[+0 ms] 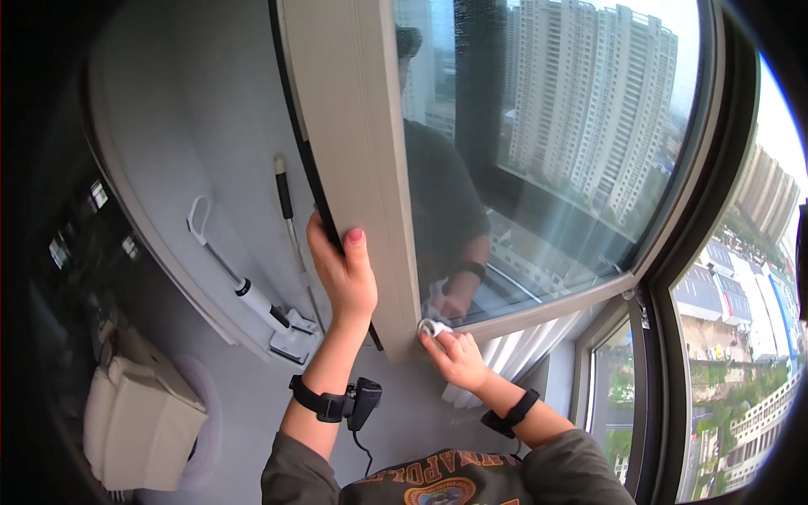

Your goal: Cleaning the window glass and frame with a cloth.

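My left hand (347, 278) grips the outer edge of an opened window sash frame (353, 126), thumb on the beige face and fingers behind the edge. With my right hand (459, 361) I press a crumpled white cloth (434, 327) against the lower corner, where the frame meets the glass pane (505, 221). The glass mirrors my arm and the cloth, with high-rise buildings also visible in it. A black strap with a boxy device (364, 403) is on my left wrist, and another black strap (522, 407) circles my right wrist.
Left of the sash, a white upright floor cleaner (259, 303) and a pole with a black grip (284, 192) lean near the grey wall. A cream fabric item (142, 423) stands at lower left. White curtain (517, 353) hangs behind the sash. The fixed window frame (669, 278) borders the right.
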The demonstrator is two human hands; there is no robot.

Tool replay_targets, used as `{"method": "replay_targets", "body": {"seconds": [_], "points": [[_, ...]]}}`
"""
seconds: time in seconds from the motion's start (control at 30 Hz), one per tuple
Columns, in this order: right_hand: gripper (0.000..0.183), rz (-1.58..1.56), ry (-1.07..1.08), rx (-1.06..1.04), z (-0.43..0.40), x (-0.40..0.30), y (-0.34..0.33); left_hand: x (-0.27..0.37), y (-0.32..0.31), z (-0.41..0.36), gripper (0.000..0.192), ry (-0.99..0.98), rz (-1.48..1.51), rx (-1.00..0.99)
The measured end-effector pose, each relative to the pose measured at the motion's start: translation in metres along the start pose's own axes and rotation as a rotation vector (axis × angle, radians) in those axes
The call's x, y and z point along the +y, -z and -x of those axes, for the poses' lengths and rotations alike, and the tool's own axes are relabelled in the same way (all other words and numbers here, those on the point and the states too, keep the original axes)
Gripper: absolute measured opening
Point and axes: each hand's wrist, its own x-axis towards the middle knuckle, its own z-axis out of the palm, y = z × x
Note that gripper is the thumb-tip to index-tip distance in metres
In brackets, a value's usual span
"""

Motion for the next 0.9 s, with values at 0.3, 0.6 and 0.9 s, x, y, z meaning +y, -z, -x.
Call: {"method": "replay_targets", "body": {"seconds": [0.3,0.6,0.9], "points": [[0.048,0.192,0.079,-0.162,0.016,0.024,0.037,0.004,0.003,-0.002,0.058,-0.002,-0.046,-0.004],[0.053,0.336,-0.372,0.198,0.1,0.1,0.07,0.004,0.005,-0.001,0.062,0.02,-0.065,0.0],[0.048,-0.079,0.011,-0.019,0.019,-0.022,-0.018,-0.023,0.021,-0.005,0.054,0.025,-0.221,0.016]]}}
